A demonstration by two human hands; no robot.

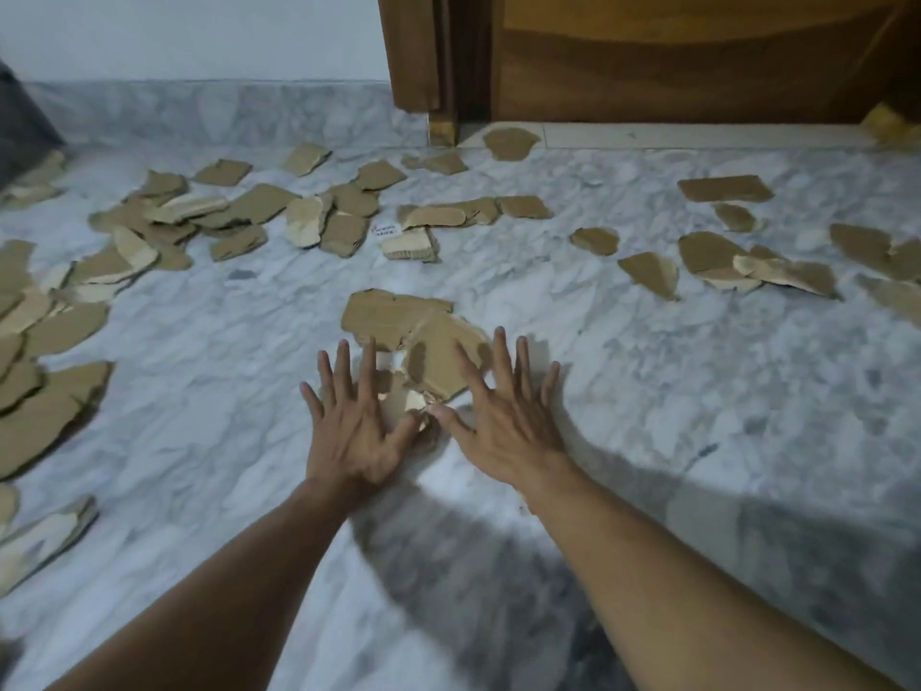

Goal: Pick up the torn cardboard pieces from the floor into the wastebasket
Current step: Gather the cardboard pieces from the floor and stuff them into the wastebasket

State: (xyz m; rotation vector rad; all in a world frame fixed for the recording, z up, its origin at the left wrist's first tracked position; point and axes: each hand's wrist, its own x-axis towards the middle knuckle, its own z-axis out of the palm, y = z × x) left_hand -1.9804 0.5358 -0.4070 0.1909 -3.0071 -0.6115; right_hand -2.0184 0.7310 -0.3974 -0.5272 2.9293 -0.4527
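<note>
So we've got both hands out over the marble floor point(199, 391), palms down and fingers spread wide, holding nothing. Our left hand point(356, 431) and right hand point(503, 421) sit side by side in the middle of the frame, thumbs nearly meeting, right at the near edge of a small cluster of cardboard pieces point(408, 336). The right hand's index finger lies across the top of one brown piece; whether the fingertips actually press the pile is hard to call.

The rest of the torn cardboard is everywhere. A big scattered pile point(239, 216) runs across the upper left, a stack of larger pieces point(45, 381) hugs the left edge, and another loose bunch point(747, 261) sits on the right side. One piece point(511, 142) lies up by the wooden door point(697, 57) at the top, next to the door frame. A small white slip with tiny writing point(386, 230), too small to read, lies among the upper middle pieces.
</note>
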